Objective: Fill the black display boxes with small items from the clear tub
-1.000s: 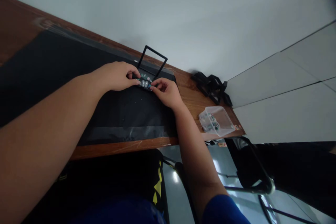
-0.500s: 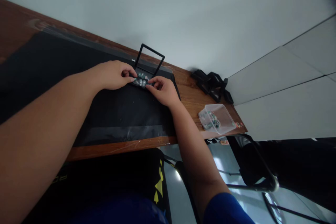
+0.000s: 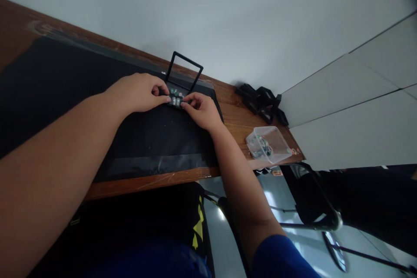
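A small black case (image 3: 173,105) lies on the black mat with its frame-like lid (image 3: 188,57) standing up at the back. Inside sit several small, shiny stones or beads, pale grey ones (image 3: 176,101) in front and greenish ones (image 3: 174,91) behind. My left hand (image 3: 143,91) reaches in from the left, thumb and forefinger drawn together at the case's left side. At the right side, my right hand (image 3: 203,110) has its thumb and forefinger in a pinch beside the pale stones. What lies between the fingertips of either hand is too small to make out.
On the wooden table (image 3: 236,119) to the right stands a clear plastic tub (image 3: 276,145) with similar small pieces in it. Several black frames or cases (image 3: 260,100) are piled against the wall. A chair (image 3: 312,226) stands beyond the table's right end.
My left fingertips have shifted slightly at the case's left side, covering a bit more there. My right hand stays nearly where it was. The whole view has moved a little.
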